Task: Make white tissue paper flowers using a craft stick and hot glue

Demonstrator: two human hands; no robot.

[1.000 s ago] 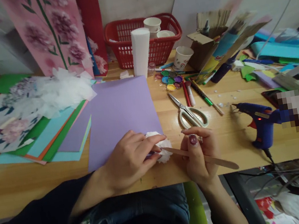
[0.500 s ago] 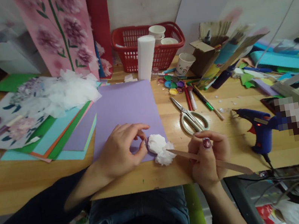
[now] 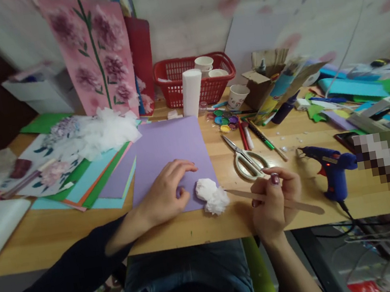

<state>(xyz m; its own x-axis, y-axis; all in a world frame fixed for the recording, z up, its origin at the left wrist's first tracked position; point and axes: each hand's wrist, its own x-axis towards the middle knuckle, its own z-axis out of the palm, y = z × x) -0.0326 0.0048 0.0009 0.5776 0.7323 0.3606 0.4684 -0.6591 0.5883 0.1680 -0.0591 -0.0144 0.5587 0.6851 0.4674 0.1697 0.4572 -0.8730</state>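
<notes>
My left hand (image 3: 163,193) rests over the purple sheet (image 3: 176,144), its fingers curved and thumb apart, with nothing between them. Just right of it lie two crumpled white paper flowers (image 3: 213,195) at the sheet's lower right corner. A flat wooden stick (image 3: 246,194), pointed at one end like a craft stick, is pinched in my right hand (image 3: 276,197). The tip points at the flowers, with a small gap between. White-handled scissors (image 3: 247,159) lie just beyond my right hand.
A blue glue gun (image 3: 331,165) with a lit red light stands at the right, its cord running off the edge. Coloured sheets and white tissue (image 3: 106,131) lie at the left. Behind are a red basket (image 3: 173,92), a white roll (image 3: 192,91), a paint palette (image 3: 226,120) and pens.
The stick's tip has drawn back to the right, away from the flowers. My left thumb and fingers have opened apart and moved off the flower's edge. The camera view has shifted.
</notes>
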